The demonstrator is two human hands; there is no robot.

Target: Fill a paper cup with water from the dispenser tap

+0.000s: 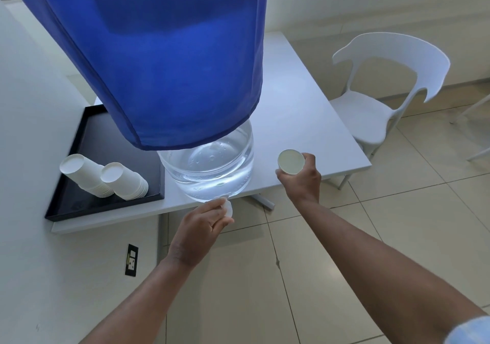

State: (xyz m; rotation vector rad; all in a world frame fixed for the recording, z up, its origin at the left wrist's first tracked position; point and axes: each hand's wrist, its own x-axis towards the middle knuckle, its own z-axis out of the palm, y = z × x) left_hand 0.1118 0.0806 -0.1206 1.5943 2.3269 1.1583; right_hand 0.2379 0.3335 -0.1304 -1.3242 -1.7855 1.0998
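A clear water dispenser jug (pixel 212 166) stands on the white table (pixel 305 137), its upper part draped in a blue cloth cover (pixel 164 60). At the jug's base, over the table's front edge, my left hand (pixel 201 227) pinches the white tap (pixel 227 207). My right hand (pixel 302 179) holds a white paper cup (pixel 291 161) upright, to the right of the jug and above the table edge, apart from the tap. I cannot tell whether there is water in the cup.
A black tray (pixel 87 142) at the table's left holds two stacks of upturned paper cups (pixel 106 178). A white chair (pixel 379 97) stands right of the table. A wall is at the left, with a socket (pixel 131 260) low down. The floor is tiled.
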